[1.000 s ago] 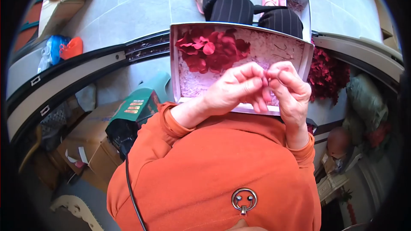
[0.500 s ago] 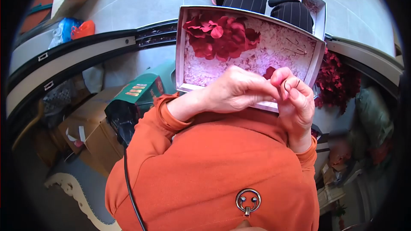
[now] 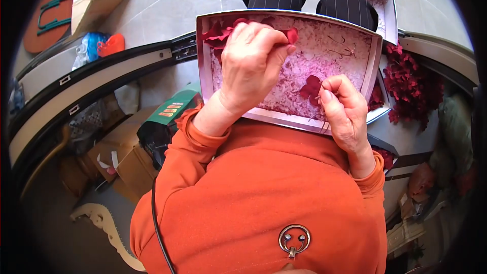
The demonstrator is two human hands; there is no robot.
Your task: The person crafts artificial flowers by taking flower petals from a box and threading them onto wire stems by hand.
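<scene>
From where I watch, this looks like the step of fetching the next petal: the left hand has reached into the far left corner of the shallow box resting on the lap, and its thumb and forefinger are pinched together on a red petal at the edge of the heap of petals lying in that corner. The right hand hangs over the near right edge of the box, fingers curled shut around a thin wire with a small red flower piece at its tip; the wire itself is too fine for me to trace with any confidence. I judge that the next move calls for lifting that single petal clear of the heap without dragging its neighbours, then bringing it back across the box to the wire so both hands can meet over the near edge. Against the picture half a second back, the hands have come apart: then they were touching, fingertips together over the near edge, working on one small piece, and the left hand has since travelled away to the far corner while the right has kept roughly its place. The box also sits lower and fuller in the view now, as the head has tipped.
</scene>
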